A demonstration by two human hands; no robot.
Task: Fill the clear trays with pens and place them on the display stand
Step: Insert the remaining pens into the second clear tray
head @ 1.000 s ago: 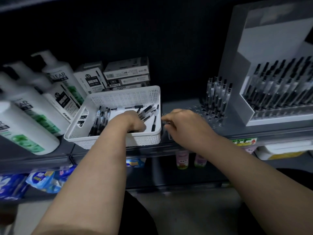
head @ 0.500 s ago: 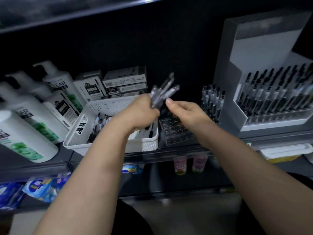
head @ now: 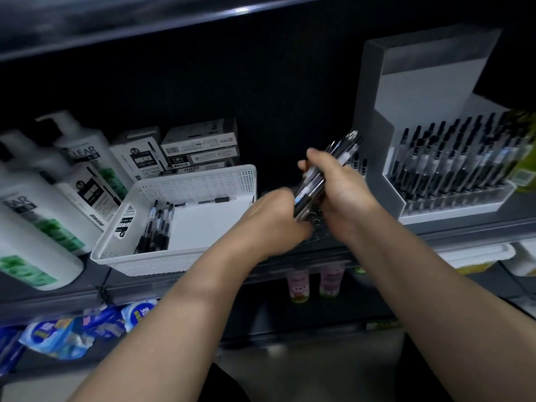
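Pens (head: 343, 149) are clamped in the right hand (head: 342, 195) above the tray (head: 319, 231); the left hand (head: 272, 219) is blurred, its hold untold. Slotting is likely called for next.

Gap between white basket (head: 200, 177) and display stand (head: 374, 134) passable from front. Upper shelf (head: 174, 27) overhead limits height; shampoo bottles (head: 84, 158) block left.

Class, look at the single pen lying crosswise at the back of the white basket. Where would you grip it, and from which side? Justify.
Pinch the single pen mid-barrel, from above and slightly in front. It lies flat on the floor of the white basket, parallel to the back wall, so only its top and front sides are open.
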